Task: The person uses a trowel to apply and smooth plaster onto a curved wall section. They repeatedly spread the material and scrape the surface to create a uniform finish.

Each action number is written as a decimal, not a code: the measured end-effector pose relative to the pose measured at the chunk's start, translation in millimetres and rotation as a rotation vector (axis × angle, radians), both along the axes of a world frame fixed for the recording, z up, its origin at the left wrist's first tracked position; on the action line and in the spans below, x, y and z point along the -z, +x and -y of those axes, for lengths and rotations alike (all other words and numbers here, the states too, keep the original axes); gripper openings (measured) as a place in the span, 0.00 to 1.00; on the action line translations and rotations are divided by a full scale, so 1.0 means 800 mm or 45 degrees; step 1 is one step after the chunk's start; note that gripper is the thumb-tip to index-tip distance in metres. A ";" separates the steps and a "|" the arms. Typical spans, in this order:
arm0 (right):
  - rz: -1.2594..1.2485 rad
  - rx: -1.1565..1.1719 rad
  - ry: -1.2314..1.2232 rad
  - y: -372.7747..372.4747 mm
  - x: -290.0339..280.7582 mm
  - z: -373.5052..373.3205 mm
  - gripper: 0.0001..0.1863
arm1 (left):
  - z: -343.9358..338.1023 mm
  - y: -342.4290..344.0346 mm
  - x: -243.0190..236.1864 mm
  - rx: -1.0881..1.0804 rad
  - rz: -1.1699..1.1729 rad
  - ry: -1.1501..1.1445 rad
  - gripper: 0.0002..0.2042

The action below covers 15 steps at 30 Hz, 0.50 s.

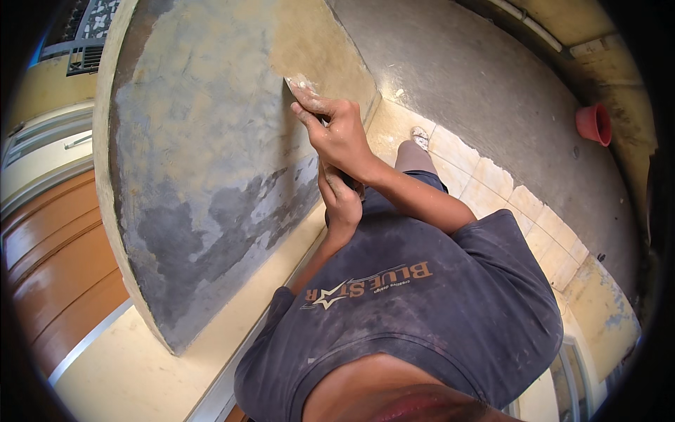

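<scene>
A broad grey plastered wall panel with paler tan and whitish patches [204,162] fills the left of the view, its curved pale edge cut off at the top. Below and right of it runs a floor of cream square tiles [492,190] beside grey concrete, with a small red plastic pot [594,124] lying well apart near the far rim. The person wears a dark grey T-shirt with an orange and white star logo [365,285] printed across the chest. The right hand [337,130] is clenched around a small pale scraping tool [301,84], mostly hidden by dusty fingers, its tip pressed against the tan patch. The left hand [341,200], just below, is curled shut; whether it grips anything cannot be told.
</scene>
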State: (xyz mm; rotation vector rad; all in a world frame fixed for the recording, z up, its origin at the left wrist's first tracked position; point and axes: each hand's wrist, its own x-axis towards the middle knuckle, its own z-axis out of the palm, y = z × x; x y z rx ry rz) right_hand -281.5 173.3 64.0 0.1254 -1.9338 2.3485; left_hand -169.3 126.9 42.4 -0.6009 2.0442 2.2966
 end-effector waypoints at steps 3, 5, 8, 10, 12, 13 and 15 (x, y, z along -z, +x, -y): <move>0.133 -0.102 0.045 0.001 -0.004 -0.005 0.19 | -0.002 0.000 -0.003 -0.049 0.041 0.071 0.22; 0.096 -0.085 0.093 0.001 -0.009 -0.003 0.18 | -0.002 0.000 -0.006 -0.028 -0.004 0.009 0.22; 0.029 -0.021 0.084 -0.004 -0.011 -0.002 0.18 | -0.003 -0.005 -0.006 -0.012 -0.066 -0.085 0.21; 0.103 -0.057 0.019 -0.005 -0.009 -0.003 0.19 | -0.003 -0.007 -0.003 -0.050 0.043 0.030 0.21; 0.125 -0.075 -0.052 -0.004 -0.006 -0.003 0.19 | -0.003 -0.007 -0.001 -0.059 -0.013 0.008 0.20; 0.109 -0.075 -0.090 -0.002 -0.005 -0.003 0.19 | -0.003 -0.006 -0.001 -0.053 -0.027 0.017 0.20; 0.061 -0.039 0.018 0.004 -0.005 0.000 0.19 | 0.000 -0.001 -0.005 -0.081 -0.019 -0.049 0.20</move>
